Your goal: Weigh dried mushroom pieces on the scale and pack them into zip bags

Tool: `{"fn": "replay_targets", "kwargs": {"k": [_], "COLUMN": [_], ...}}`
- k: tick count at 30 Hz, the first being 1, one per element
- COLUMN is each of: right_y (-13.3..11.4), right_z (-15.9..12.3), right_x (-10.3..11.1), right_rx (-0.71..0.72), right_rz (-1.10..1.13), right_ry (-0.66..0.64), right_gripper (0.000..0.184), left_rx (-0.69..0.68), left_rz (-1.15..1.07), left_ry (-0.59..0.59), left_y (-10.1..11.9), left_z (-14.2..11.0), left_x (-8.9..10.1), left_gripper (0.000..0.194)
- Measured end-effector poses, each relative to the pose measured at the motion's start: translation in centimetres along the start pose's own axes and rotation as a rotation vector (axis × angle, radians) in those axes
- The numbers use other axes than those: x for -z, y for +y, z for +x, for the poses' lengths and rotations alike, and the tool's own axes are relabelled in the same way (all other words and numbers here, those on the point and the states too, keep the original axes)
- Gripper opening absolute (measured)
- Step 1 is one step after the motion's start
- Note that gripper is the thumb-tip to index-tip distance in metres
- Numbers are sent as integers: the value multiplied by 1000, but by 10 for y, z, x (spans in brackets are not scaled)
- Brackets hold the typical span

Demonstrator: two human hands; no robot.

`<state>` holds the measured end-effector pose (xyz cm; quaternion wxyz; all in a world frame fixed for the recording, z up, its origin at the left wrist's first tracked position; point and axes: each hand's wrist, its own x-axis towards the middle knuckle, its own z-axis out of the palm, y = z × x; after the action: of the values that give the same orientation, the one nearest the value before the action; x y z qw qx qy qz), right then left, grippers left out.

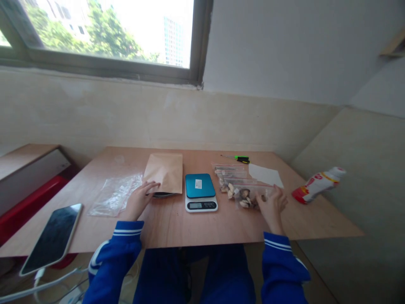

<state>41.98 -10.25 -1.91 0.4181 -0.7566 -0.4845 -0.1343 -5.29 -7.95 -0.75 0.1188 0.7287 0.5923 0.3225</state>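
My left hand (140, 200) rests its outstretched fingers on the lower left part of a brown kraft paper bag (166, 171). A dark rounded edge (163, 195) shows from under that bag. My right hand (272, 205) has its fingers closed on the right end of a clear zip bag (253, 190) of what look like dried mushroom pieces. Further similar zip bags (229, 172) overlap just behind it. Between my hands lies a kitchen scale (201, 192) with a blue top; nothing but a white label is on its plate. Its display digits are too small to read.
Empty clear plastic bags (110, 195) lie at left, near a cabled tablet (52, 238) overhanging the front edge. A screwdriver (234, 157) and black-green tool (243, 160) lie behind. White paper (265, 174) and a tilted white-red bottle (318, 185) are at right.
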Motion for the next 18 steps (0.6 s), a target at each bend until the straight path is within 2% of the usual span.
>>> {"fn": "replay_targets", "kwargs": {"k": [2, 4, 6, 8, 10, 14, 16, 18], "right_y": [-29, -65, -107, -152, -196, -268, -292, -305], "right_z": [-7, -15, -23, -30, -36, -37, -34, -32], "right_x": [7, 18, 28, 36, 37, 18, 4, -9], "right_rx": [75, 184, 276, 363, 529, 809, 905, 948], "right_rz": [87, 277, 545, 774, 878, 854, 729, 594], "right_ry": [19, -50, -311, -586, -757, -830, -796, -787], "right_gripper": [63, 44, 26, 27, 30, 39, 39, 34], "left_rx": [40, 86, 123, 142, 139, 121, 107, 95], "left_rz": [16, 85, 209, 307, 346, 377, 395, 400], "left_ry": [-9, 22, 71, 125, 170, 227, 219, 199], "left_y": [7, 20, 36, 55, 71, 92, 96, 97], "left_z": [6, 14, 24, 34, 44, 52, 50, 45], "left_x": [8, 21, 35, 47, 56, 61, 60, 59], "left_gripper": [31, 29, 29, 29, 29, 30, 30, 30]}}
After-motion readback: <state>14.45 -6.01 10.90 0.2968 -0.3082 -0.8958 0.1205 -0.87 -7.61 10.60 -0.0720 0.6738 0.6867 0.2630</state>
